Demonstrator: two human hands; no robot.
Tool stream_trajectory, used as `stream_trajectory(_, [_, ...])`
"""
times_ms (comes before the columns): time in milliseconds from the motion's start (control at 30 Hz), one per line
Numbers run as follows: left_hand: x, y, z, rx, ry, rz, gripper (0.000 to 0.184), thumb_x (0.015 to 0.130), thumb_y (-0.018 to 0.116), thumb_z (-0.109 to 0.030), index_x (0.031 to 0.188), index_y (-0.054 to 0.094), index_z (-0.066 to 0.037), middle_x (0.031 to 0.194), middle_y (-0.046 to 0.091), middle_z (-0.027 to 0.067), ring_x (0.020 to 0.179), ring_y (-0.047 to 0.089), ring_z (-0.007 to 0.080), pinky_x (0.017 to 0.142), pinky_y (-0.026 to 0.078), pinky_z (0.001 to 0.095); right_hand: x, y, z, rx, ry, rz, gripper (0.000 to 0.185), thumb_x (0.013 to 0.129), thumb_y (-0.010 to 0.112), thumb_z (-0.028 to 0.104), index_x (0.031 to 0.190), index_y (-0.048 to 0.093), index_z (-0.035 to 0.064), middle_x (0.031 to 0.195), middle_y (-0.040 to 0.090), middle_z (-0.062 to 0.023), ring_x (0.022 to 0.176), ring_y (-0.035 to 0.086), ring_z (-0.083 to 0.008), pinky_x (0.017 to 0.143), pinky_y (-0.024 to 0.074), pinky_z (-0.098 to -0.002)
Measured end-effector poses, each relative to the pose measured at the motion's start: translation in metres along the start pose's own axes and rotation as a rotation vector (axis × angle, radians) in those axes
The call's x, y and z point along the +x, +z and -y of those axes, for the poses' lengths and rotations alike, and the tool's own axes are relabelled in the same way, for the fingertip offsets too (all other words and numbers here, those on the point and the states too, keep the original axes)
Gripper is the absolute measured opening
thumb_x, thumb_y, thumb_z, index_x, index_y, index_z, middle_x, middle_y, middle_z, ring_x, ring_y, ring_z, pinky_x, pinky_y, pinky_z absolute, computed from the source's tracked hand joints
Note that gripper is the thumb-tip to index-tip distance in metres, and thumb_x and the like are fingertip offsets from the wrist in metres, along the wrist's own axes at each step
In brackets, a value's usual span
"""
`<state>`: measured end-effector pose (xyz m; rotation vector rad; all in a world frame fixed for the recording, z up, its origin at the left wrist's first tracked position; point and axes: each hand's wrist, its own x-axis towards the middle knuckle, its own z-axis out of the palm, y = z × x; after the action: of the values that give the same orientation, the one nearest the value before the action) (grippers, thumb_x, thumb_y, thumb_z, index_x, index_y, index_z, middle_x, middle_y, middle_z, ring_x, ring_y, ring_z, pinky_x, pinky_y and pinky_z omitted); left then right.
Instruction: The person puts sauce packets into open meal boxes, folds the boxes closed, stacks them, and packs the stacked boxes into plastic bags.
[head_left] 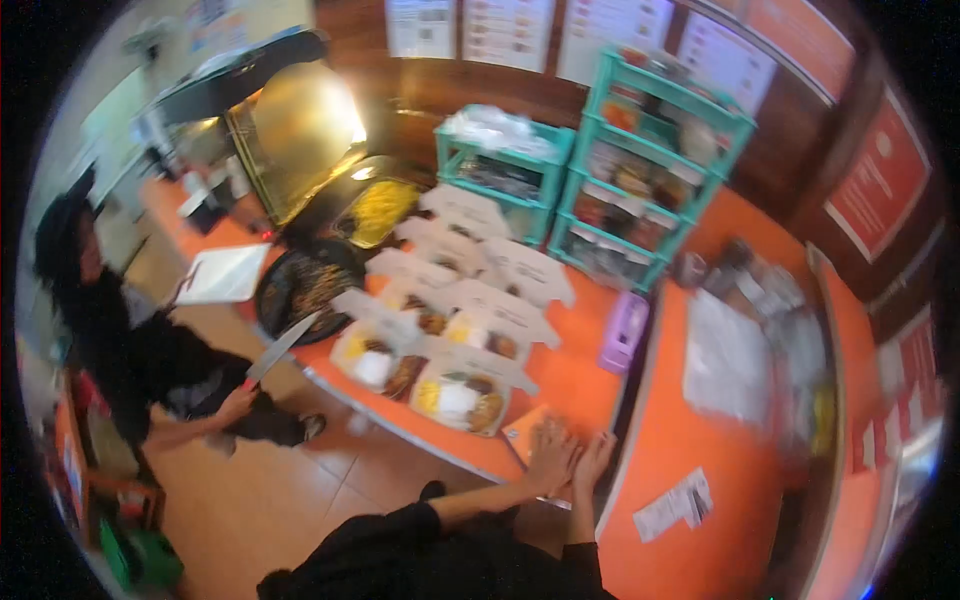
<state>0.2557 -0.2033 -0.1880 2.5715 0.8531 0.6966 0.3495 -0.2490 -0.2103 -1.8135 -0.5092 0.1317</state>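
- wide round distortion; straight edges bow, corners drop to black
- warm golden glare on the display case [305,112], partly burnt out
- worktop [575,385] brightly lit
- soft blur over the hands [550,458], heavier on the plastic bags [730,355]
- wall posters [508,30] too soft to read

a single head-worn view; it looks forward and steeply down across the worktop [578,390]; the hands [552,457] are near, low and right of centre; the wall [425,85] is farther off, at the top; the wide, bowed field, black at its corners, takes in the floor [250,485] at lower left.
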Motion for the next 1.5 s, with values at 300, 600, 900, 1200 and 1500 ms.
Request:
stream_trajectory(300, [0.011, -0.013, 0.055, -0.384, 0.504, 0.556, 0.026, 0.082, 0.065, -0.024, 0.096, 0.064, -0.003, 0.132, 0.046, 0.021, 0.123, 0.046, 0.0367, 0.101, 0.04, 0.0477, 0.196, 0.068, 0.019, -0.435, -0.072, -0.042, 0.039, 0.096, 0.049, 0.024, 0.124, 0.047, -0.0035, 0.128, 0.039, -0.0284, 0.103, 0.055, -0.0468, 0.09, 0.0464, -0.0521])
stream_trajectory(600, [0.004, -0.063, 0.025, 0.003, 0.069, 0.252, 0.081, 0.075, 0.066, -0.053, 0.146, 0.038, -0.025, 0.146, 0.023, 0.0319, 0.134, 0.022, 0.0559, 0.106, 0.022, 0.0673, 0.216, 0.082, -0.005, -0.361, -0.146, -0.262, 0.023, 0.089, 0.052, 0.016, 0.089, 0.063, -0.0037, 0.106, 0.056, -0.0266, 0.085, 0.056, -0.0451, 0.082, 0.0465, -0.0512])
stream_trajectory(900, [-0.005, -0.05, 0.031, 0.132, -0.089, 0.324, 0.085, 0.072, 0.064, -0.061, 0.148, 0.03, -0.044, 0.137, 0.032, 0.0347, 0.109, 0.043, 0.0517, 0.094, 0.034, 0.061, 0.18, 0.065, 0.015, -0.345, 0.182, -0.122, 0.019, 0.073, 0.069, 0.015, 0.083, 0.067, -0.0013, 0.083, 0.065, -0.0233, 0.082, 0.064, -0.0419, 0.074, 0.0509, -0.0489])
stream_trajectory(1200, [0.008, -0.056, 0.04, 0.055, -0.158, 0.412, 0.095, 0.061, 0.077, -0.05, 0.146, 0.036, -0.042, 0.133, 0.034, 0.0292, 0.118, 0.037, 0.0511, 0.093, 0.033, 0.0641, 0.091, 0.006, 0.066, -0.06, -0.079, 0.252, 0.025, 0.085, 0.065, 0.023, 0.076, 0.062, -0.0003, 0.068, 0.061, -0.0195, 0.058, 0.058, -0.0323, 0.055, 0.0442, -0.0391])
stream_trajectory(1500, [0.021, -0.104, 0.02, -0.249, 0.115, 0.268, 0.097, 0.05, 0.084, -0.036, 0.14, 0.049, -0.029, 0.117, 0.042, 0.018, 0.113, 0.045, 0.0371, 0.092, 0.043, 0.0482, -0.059, -0.04, 0.089, -0.212, 0.184, 0.042, 0.054, 0.075, 0.075, 0.051, 0.066, 0.062, 0.0005, 0.055, 0.056, -0.0101, 0.049, 0.055, -0.0195, 0.05, 0.0436, -0.0346])
